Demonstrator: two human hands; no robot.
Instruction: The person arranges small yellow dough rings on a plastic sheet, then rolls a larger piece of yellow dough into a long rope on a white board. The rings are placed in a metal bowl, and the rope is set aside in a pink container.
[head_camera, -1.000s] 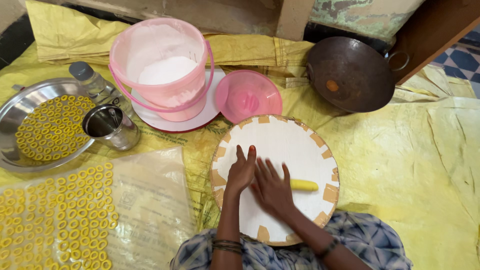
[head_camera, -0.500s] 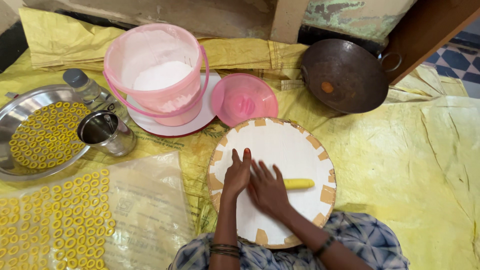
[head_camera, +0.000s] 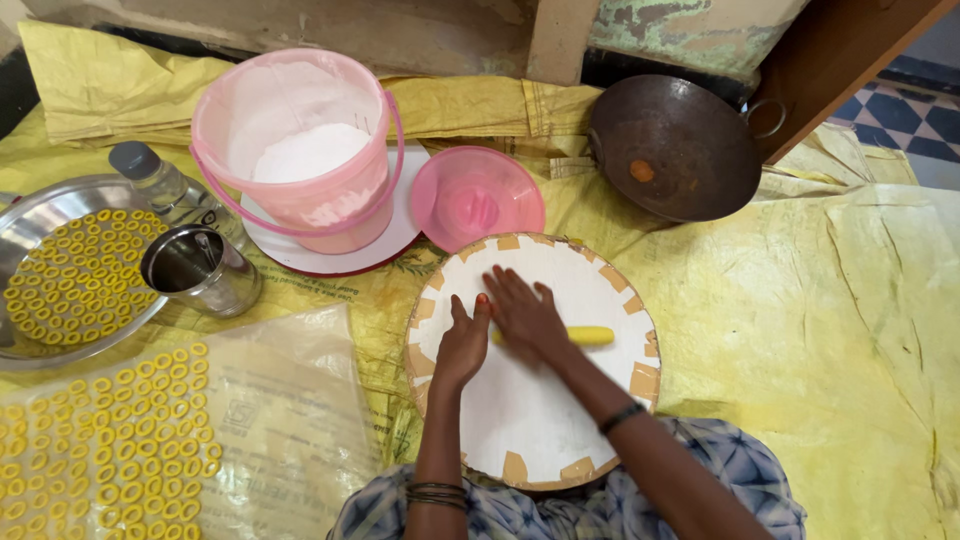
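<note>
The yellow dough roll (head_camera: 588, 336) lay on the round white board (head_camera: 520, 420), and its long axis ran from left to right across the board, almost at a right angle to the person's forearms. The right hand (head_camera: 525, 318) was flat on top of the roll, with the palm down and the fingers stretched and a little spread, not closed around anything. It covered the left part of the roll, so only the right end came out from under the palm, toward the right edge of the board. The left hand (head_camera: 462, 345) was just beside the right one, also open and flat on the board, with its fingers together and its thumb side touching the right hand. I could not tell whether the roll reached as far as under the left hand. The right hand was clearly the nearer one to the visible end.

The roll looked smooth, soft and bright yellow, thin like a finger, with a rounded tip.

To the left of the board, a clear plastic sheet (head_camera: 280, 420) carried many small yellow dough rings (head_camera: 110, 440), and a steel plate (head_camera: 40, 215) held more of them. A steel cup (head_camera: 200, 270) stood near the plate. Behind the board stood a pink bucket (head_camera: 300, 190) with white flour, a pink lid (head_camera: 476, 197) and a dark iron wok (head_camera: 680, 150).
</note>
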